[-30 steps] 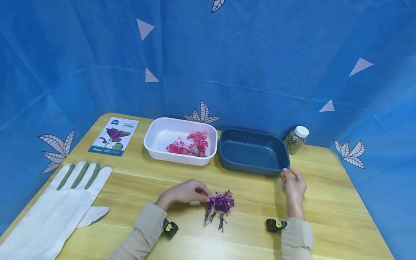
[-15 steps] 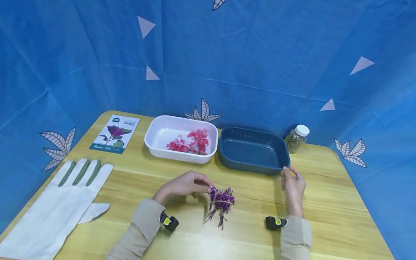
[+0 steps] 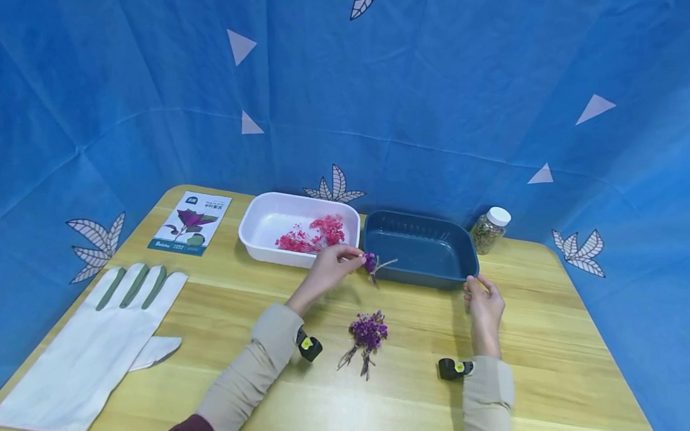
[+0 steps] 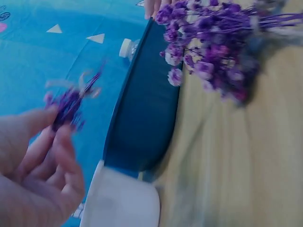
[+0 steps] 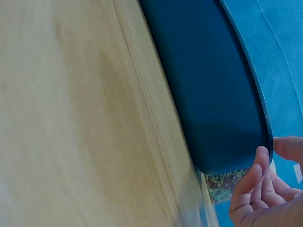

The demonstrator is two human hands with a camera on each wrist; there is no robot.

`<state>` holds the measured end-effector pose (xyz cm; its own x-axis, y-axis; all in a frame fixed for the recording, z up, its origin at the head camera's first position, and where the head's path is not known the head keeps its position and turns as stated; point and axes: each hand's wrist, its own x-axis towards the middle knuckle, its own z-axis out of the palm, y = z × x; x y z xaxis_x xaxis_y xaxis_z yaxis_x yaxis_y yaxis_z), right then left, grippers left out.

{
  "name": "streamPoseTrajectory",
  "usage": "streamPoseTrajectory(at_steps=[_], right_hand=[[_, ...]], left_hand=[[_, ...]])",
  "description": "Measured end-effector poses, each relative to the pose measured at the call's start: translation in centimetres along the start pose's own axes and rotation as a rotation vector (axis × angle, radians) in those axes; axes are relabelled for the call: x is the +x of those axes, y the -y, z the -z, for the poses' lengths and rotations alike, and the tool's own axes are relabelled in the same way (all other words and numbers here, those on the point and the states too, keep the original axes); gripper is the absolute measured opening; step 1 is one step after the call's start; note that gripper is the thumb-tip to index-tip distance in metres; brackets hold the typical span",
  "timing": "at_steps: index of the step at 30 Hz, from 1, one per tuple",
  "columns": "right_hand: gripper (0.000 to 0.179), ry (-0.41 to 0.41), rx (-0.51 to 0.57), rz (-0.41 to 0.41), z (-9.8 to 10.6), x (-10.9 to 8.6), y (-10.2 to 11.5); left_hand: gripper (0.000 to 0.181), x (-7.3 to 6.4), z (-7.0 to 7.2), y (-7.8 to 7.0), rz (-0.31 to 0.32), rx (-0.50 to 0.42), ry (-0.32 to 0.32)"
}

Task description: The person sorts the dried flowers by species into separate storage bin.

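Note:
My left hand (image 3: pixel 333 267) pinches a small sprig of purple dried flowers (image 3: pixel 370 263) between thumb and fingertips, just in front of the dark blue basin (image 3: pixel 418 279). A pale strand sticks out from the sprig. Below it on the table lies a larger bunch of the same purple flowers (image 3: pixel 368 330), stems toward me; it looms large in the left wrist view. My right hand (image 3: pixel 486 308) pinches the rim at the basin's near right corner, thumb on one side and fingers on the other, as the right wrist view shows.
Left of the blue basin stands a white basin (image 3: pixel 264 228) holding pink dried flowers (image 3: pixel 316 235). A white-capped jar of small pellets (image 3: pixel 489 232) stands at the back right. A printed flower packet (image 3: pixel 190 223) and a white glove (image 3: pixel 83 352) lie on the left.
My left hand has lifted a small sprig away from the purple bunch and moved it forward and slightly right, toward the blue basin. The right hand stays at the basin's corner.

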<state>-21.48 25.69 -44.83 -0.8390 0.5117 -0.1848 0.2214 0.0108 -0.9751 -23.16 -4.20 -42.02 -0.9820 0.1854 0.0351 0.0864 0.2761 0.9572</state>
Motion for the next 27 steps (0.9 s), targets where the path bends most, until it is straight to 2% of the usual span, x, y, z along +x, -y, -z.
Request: streamPoseTrajectory(at_steps=[2, 5, 8, 10, 12, 15, 19, 27], right_hand=[[0.052, 0.000, -0.007, -0.006, 0.1, 0.0, -0.1], [0.052, 0.001, -0.006, -0.010, 0.1, -0.1, -0.1], [0.052, 0.007, 0.002, -0.015, 0.0, -0.1, -0.1], [0.053, 0.010, 0.003, -0.016, 0.0, -0.1, -0.1], [0.053, 0.010, -0.002, -0.016, 0.0, -0.1, -0.1], [0.053, 0.008, -0.011, -0.012, 0.0, 0.0, -0.1], [0.052, 0.004, -0.013, -0.003, 0.1, 0.2, 0.0], [0.051, 0.001, 0.000, -0.007, 0.2, 0.2, 0.0]], left_hand=[[0.023, 0.8, -0.6, -0.5, 0.016, -0.026, -0.091], [0.024, 1.9, -1.3, -0.9, 0.038, -0.089, -0.194], [0.024, 2.9, -2.0, -0.8, 0.049, -0.115, -0.270], [0.024, 3.3, -2.4, -0.7, 0.060, -0.112, -0.292], [0.026, 3.5, -2.7, -0.7, 0.077, -0.093, -0.287], [0.027, 3.6, -3.1, -0.7, 0.103, -0.066, -0.245], [0.028, 3.5, -3.3, -0.7, 0.094, -0.042, -0.206], [0.027, 3.0, -3.0, -0.6, 0.058, -0.056, -0.180]])
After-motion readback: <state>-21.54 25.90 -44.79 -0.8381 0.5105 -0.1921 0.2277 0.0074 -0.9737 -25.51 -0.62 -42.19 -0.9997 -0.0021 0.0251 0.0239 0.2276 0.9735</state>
